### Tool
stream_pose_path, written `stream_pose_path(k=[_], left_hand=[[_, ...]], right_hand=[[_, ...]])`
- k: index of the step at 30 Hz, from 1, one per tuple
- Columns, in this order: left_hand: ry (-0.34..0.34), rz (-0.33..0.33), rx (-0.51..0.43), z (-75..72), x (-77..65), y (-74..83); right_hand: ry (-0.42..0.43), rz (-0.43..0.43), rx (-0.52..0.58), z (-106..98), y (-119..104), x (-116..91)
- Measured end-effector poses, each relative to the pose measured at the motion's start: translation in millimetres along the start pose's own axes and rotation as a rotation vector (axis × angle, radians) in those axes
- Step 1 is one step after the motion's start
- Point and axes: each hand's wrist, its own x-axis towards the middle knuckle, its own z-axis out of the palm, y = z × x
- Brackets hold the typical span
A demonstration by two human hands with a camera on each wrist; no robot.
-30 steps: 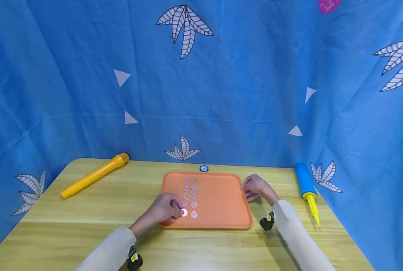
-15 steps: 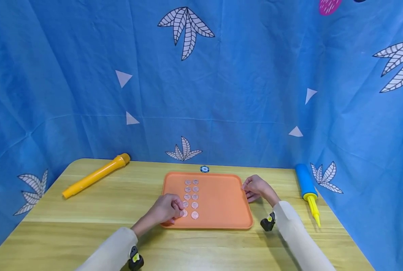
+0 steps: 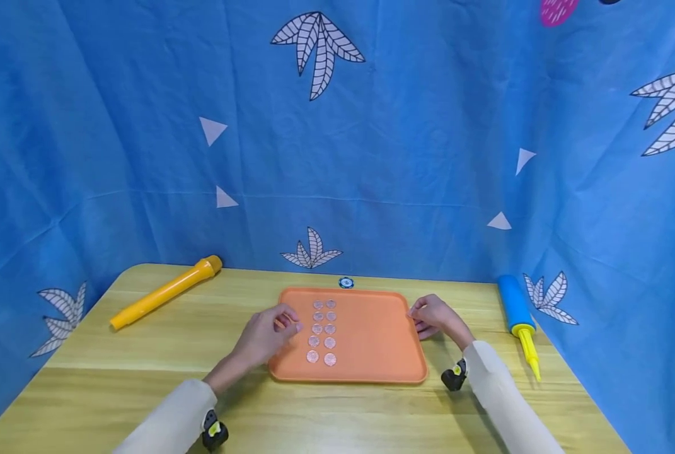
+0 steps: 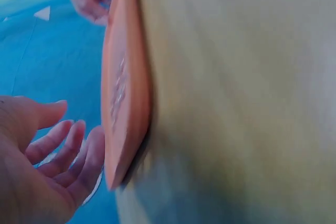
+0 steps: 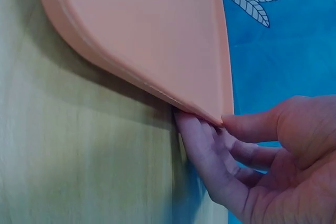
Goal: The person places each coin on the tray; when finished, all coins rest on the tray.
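Observation:
An orange tray lies on the wooden table, with several round coins set in two columns on its left half. My left hand hovers over the tray's left rim, beside the coins. In the left wrist view its fingers are loosely bent, apart from the thumb, and nothing shows between them. My right hand pinches the tray's right rim. The right wrist view shows the thumb on the rim, with the fingers partly beneath it.
A yellow microphone-shaped tube lies at the left. A blue hand pump with a yellow nozzle lies at the right. A small blue-and-white chip sits behind the tray. A blue curtain surrounds the table's back and sides.
My left hand has left the nearest coin of the left column, moving back and left, its thumb and fingers spreading apart. The right hand keeps its hold on the rim.

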Motion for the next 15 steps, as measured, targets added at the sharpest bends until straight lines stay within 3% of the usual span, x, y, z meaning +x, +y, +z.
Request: stream_pose_path(k=[3, 7, 12, 15], left_hand=[[0.083, 0.012, 0.075, -16.6, 6.7, -1.9], [0.142, 0.024, 0.135, -35.2, 12.3, -8.8], [0.140, 0.056, 0.190, -47.9, 16.0, -18.6], [0.133, 0.131, 0.322, -52.2, 18.8, -24.9]], right_hand=[[0.008, -0.014, -0.007, 0, 0, -1], [0.011, -0.016, -0.021, 1, -1, -1], [0.029, -0.030, -0.035, 2, -2, 1], [0.098, -0.079, -0.110, -1, -4, 0]])
